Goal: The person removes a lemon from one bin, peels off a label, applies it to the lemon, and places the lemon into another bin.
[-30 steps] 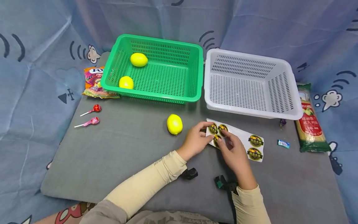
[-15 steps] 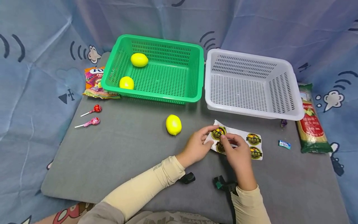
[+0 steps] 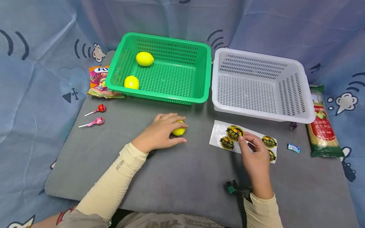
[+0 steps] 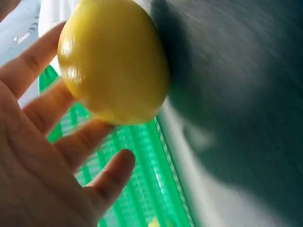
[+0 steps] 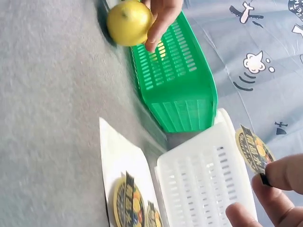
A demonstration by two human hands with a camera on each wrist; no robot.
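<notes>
Sticker [image 3: 234, 132] now peeled, pinched in my right hand [image 3: 254, 158] over the sheet [image 3: 218, 136].
Left hand [image 3: 159, 134] moved off it; fingers curl round lemon [image 3: 179, 130] on the mat.

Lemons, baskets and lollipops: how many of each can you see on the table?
Lemons: 3
Baskets: 2
Lollipops: 2
Total: 7
</notes>
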